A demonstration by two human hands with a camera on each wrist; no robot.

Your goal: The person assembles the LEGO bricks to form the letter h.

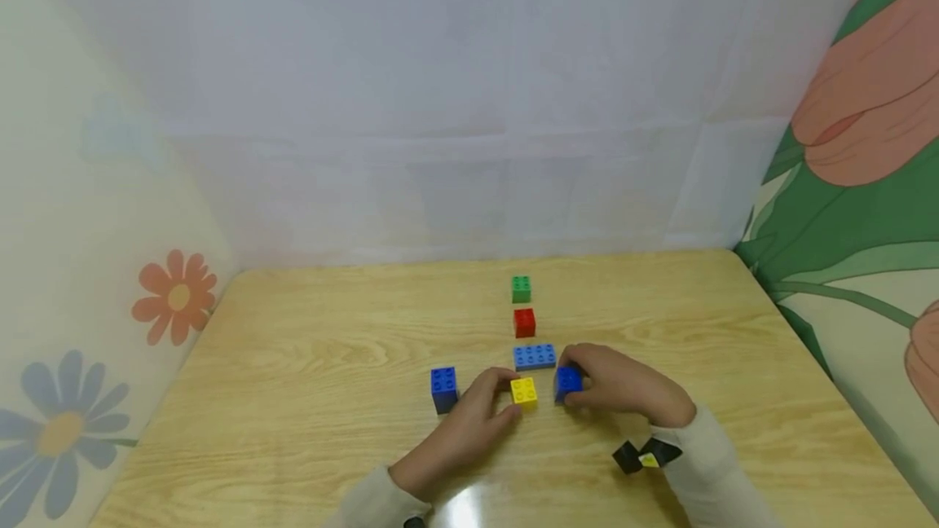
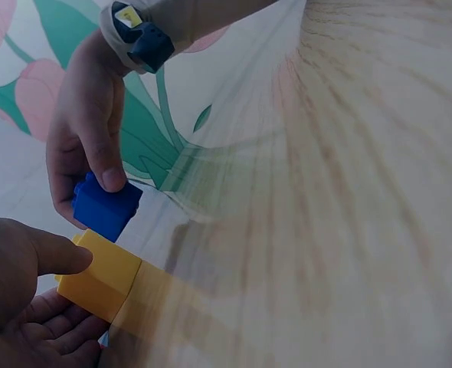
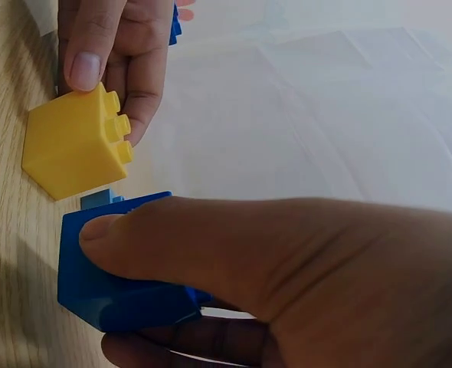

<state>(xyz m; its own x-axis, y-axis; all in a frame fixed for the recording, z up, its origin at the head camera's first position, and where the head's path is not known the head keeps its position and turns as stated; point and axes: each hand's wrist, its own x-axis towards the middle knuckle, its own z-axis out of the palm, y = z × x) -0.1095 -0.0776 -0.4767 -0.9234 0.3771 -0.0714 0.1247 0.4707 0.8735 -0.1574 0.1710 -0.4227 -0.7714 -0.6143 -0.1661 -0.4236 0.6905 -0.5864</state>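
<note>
My left hand [image 1: 475,418] pinches a yellow toy building brick [image 1: 524,393] between thumb and fingers; in the left wrist view the yellow brick [image 2: 102,274] sits on the table. To its right, my right hand [image 1: 623,379] grips a blue brick [image 1: 568,385], thumb on one face and fingers round the other side. A small gap separates the two bricks in the head view. The right wrist view has the blue brick [image 3: 122,268] close up, studs partly hidden by the thumb. Just beyond both hands lies a longer light blue brick [image 1: 535,357].
Another blue brick [image 1: 443,390] stands left of my left hand. Farther back, a red brick [image 1: 524,323] and a green brick [image 1: 521,289] line up behind the light blue one. White cloth [image 1: 469,104] hangs at the back edge of the wooden table [image 1: 323,349].
</note>
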